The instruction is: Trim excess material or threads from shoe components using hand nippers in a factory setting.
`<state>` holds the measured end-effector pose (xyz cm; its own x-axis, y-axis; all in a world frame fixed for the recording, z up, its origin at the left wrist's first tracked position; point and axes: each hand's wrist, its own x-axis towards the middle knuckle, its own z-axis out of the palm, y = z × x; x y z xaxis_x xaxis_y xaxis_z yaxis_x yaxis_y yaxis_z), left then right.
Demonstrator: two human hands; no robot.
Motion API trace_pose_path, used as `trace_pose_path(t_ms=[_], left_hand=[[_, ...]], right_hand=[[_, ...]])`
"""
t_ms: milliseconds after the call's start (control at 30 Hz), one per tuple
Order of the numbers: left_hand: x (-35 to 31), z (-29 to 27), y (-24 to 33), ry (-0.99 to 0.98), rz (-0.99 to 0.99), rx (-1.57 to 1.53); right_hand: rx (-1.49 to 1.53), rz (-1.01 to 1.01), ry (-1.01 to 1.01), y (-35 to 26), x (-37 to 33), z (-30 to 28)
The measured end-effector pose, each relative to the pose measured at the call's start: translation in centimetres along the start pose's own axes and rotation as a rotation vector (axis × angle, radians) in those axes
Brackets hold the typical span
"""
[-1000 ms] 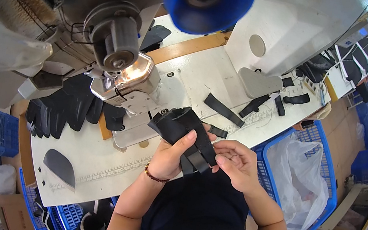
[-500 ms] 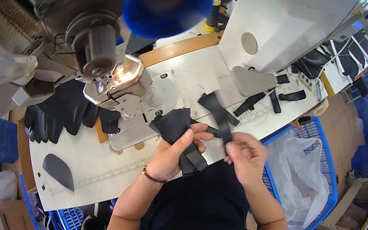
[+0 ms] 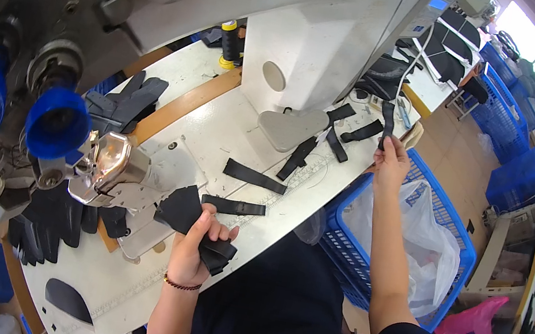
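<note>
My left hand (image 3: 189,259) is closed around a wide black fabric piece (image 3: 180,209), with folded black ends hanging below the fingers. It is over the front of the white sewing table (image 3: 144,296). My right arm reaches out to the table's right edge, where my right hand (image 3: 391,165) pinches the lower end of a narrow black strip (image 3: 388,119). Between the hands, a black strip (image 3: 255,176) and a shorter black strip (image 3: 233,206) lie on the table. Several more strips are spread near a grey rounded plate (image 3: 290,128).
A sewing machine (image 3: 309,53) with a lit metal head (image 3: 114,165) takes up the left and back. Black cut pieces (image 3: 41,231) are piled beside it. A blue basket (image 3: 460,272) lined with clear plastic stands at the right, near a pink bag (image 3: 475,329).
My right hand has moved away to the far right, and a strip is now pinched in it. The strip it held earlier seems to lie on the table. My left hand keeps its black piece. The view has shifted right.
</note>
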<state>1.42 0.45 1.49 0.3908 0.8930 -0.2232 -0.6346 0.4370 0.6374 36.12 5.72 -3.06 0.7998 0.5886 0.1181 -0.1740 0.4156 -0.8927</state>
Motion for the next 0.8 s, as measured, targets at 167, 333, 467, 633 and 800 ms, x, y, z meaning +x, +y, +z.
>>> trace_pose_path(t_ms=[167, 333, 467, 633, 800], left_hand=[[-0.1, 0.2, 0.1, -0.026, -0.006, -0.06], [0.1, 0.2, -0.1, 0.029, 0.008, -0.05], [0.1, 0.2, -0.2, 0.06, 0.038, -0.001], [0.0, 0.4, 0.0, 0.045, 0.034, 0.004], [0.1, 0.3, 0.1, 0.056, 0.035, -0.01]], right_hand=[[-0.093, 0.138, -0.064, 0.6, -1.4, 1.5], [-0.556, -0.225, -0.252, 0.5, -3.4, 1.6], [-0.707, -0.169, -0.713, -1.0, -6.1, 3.1], [-0.857, -0.48, -0.93, -1.1, -7.7, 5.9], [-1.165, -0.657, -1.311, -1.5, -8.5, 7.6]])
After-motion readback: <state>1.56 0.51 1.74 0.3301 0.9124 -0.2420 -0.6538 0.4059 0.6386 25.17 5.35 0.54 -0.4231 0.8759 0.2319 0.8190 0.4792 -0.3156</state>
